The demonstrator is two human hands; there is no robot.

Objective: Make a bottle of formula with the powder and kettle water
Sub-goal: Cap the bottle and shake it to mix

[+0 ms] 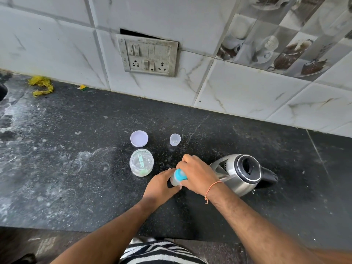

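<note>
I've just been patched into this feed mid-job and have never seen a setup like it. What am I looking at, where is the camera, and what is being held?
There is no machine here: a person works with two bare hands. The single picture comes from a wide-angle camera worn on the person's head, looking forward and down at a dark stone counter against a tiled wall.

The left hand holds the body of a small baby bottle. The right hand, with an orange thread at the wrist, has its grip round the bottle's blue collar; whether it is screwing it on or off cannot be told.

Also on the counter: an open clear jar with a green scoop inside, its pale lid lying behind it, a small clear cap, and a steel kettle with its lid open, at the right.
</note>
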